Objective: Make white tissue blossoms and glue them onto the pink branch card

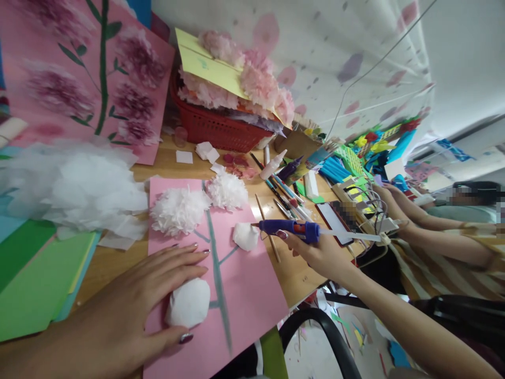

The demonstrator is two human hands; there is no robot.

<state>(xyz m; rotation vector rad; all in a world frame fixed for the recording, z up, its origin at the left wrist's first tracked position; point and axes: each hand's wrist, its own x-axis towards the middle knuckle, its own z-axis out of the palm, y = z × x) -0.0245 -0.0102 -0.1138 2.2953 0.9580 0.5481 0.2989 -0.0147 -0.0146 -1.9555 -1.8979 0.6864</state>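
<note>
A pink sheet of card lies in front of me, with a painted grey-green stem and side branches. My left hand rests on it, fingers stretched out. A rounded white paper mound sits between my thumb and fingers; whether I press on it cannot be told. My right hand is closed around a blue hot glue gun with a glue stick out its back. The nozzle is at a smaller white paper mound on the card. Two ruffled white paper flowers stand near the top.
White tissue paper is heaped at left beside green card. Behind stand a red basket of pink paper flowers and a flower picture. Pens, glue bottles, a phone and cables lie right, near another person's arms.
</note>
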